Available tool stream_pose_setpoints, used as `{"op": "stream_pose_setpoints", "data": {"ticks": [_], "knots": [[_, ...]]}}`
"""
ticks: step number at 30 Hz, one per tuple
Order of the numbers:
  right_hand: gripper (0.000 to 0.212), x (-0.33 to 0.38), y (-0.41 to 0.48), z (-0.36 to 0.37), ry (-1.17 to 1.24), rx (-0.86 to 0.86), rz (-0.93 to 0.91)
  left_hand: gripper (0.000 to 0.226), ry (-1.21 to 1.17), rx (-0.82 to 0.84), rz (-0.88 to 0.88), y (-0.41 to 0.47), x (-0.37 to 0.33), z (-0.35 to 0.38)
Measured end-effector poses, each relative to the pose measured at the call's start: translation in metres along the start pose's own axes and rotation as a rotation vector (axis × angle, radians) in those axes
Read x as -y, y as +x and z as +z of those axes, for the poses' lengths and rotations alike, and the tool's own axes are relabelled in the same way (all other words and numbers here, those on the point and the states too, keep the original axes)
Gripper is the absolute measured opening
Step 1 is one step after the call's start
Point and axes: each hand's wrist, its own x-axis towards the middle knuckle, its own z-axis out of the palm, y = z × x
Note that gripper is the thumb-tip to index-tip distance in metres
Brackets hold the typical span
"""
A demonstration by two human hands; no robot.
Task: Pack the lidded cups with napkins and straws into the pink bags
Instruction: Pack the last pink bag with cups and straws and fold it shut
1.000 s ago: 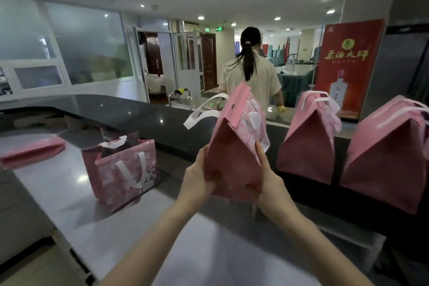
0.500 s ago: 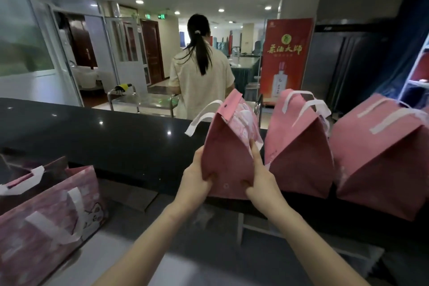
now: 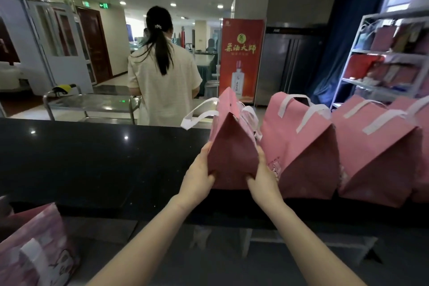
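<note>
Nearest, down and left of the left hand (image 3: 199,176), an open bag (image 3: 34,246) waits on the lower worktop. Both hands clasp the packed bag (image 3: 232,146) low on its sides, left hand and right hand (image 3: 262,176) each with fingers curled round an edge. A second ago the packed bag hung in mid-air; now its base seems to meet the black counter (image 3: 92,158), touching the first of the finished bags (image 3: 301,146) to the right hand's right. It looks delivered. Beyond, a person (image 3: 164,81) faces away.
</note>
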Motion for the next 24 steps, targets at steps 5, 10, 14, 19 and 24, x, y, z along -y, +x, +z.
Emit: {"op": "stream_pose_setpoints", "data": {"ticks": [5, 10, 14, 19, 24], "knots": [[0.070, 0.036, -0.038, -0.007, -0.096, -0.304, -0.392, 0.057, 0.079, -0.020, 0.026, -0.030, 0.021, -0.032], [0.037, 0.096, -0.066, 0.027, -0.047, -0.064, -0.686, 0.021, 0.265, -0.052, -0.025, -0.103, 0.061, -0.104], [0.023, 0.152, -0.087, 0.090, -0.031, 0.301, -0.781, 0.022, 0.443, -0.224, -0.137, -0.167, 0.083, -0.175], [0.037, 0.222, -0.127, 0.171, -0.162, 0.681, -0.943, 0.034, 0.787, -0.425, -0.356, -0.237, 0.105, -0.256], [0.067, 0.273, -0.169, 0.230, -0.307, 0.766, -1.147, 0.037, 0.845, -0.304, -0.635, -0.292, 0.122, -0.287]]}}
